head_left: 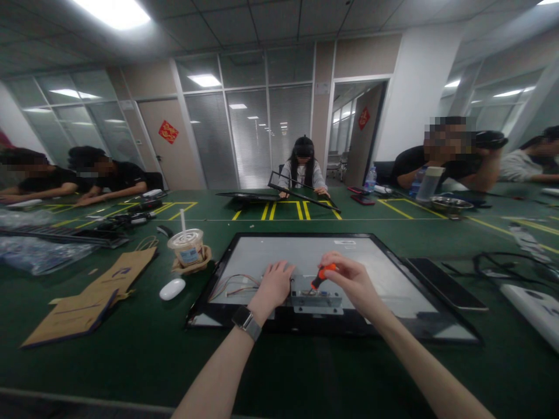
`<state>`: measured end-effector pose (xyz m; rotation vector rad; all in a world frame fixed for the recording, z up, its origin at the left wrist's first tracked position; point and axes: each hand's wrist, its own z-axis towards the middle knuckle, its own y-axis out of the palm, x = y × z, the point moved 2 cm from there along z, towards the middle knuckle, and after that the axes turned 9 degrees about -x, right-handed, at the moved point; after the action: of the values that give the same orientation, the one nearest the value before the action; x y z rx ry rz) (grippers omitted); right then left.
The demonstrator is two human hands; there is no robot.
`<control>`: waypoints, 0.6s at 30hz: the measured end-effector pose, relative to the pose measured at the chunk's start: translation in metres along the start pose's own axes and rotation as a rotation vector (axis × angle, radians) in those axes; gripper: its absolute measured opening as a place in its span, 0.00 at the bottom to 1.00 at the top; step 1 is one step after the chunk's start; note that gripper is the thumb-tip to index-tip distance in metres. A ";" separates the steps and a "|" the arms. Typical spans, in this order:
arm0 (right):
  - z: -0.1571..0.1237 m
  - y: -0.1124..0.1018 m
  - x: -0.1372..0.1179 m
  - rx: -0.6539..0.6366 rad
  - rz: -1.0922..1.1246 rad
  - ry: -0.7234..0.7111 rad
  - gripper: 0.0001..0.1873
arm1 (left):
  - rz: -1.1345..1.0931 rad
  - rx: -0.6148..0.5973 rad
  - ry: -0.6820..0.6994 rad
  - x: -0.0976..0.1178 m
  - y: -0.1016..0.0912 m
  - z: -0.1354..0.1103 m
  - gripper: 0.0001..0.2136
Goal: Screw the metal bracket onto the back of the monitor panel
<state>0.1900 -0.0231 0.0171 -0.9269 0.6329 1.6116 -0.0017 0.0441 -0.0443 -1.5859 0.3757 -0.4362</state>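
Note:
My right hand [351, 279] grips a small screwdriver [322, 276] with an orange and black handle. The tool tilts down to a grey metal bracket [317, 302] that has connectors along it. My left hand [276, 283], with a watch [247, 321] at the wrist, lies fingers outstretched against the bracket's left side; its fingertips are partly hidden. Both hands are over a large flat screen panel [248, 250] with a black frame and a pale grey back. Thin cables [236, 281] run across the panel to the left of my left hand.
Left of the panel are a lidded drink cup [187, 247], a white earbud case [172, 289] and a brown paper bag [100, 297]. A black phone [445, 283] and a white device [533, 314] lie right. Across the table, a person [302, 166] handles a black frame [305, 195].

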 end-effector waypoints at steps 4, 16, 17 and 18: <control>-0.002 -0.001 0.002 -0.022 -0.012 -0.006 0.11 | 0.007 -0.018 -0.004 0.000 0.000 0.001 0.23; -0.004 0.000 0.008 -0.008 0.035 0.025 0.11 | 0.010 -0.002 -0.005 0.002 -0.004 -0.001 0.22; -0.004 0.000 0.008 -0.005 0.030 0.024 0.11 | 0.009 -0.002 -0.006 0.002 -0.003 -0.001 0.22; -0.004 0.000 0.008 -0.007 0.026 0.024 0.11 | 0.008 -0.003 -0.006 0.002 -0.003 -0.001 0.22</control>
<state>0.1903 -0.0218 0.0081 -0.9474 0.6586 1.6284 -0.0006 0.0423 -0.0410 -1.5878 0.3780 -0.4242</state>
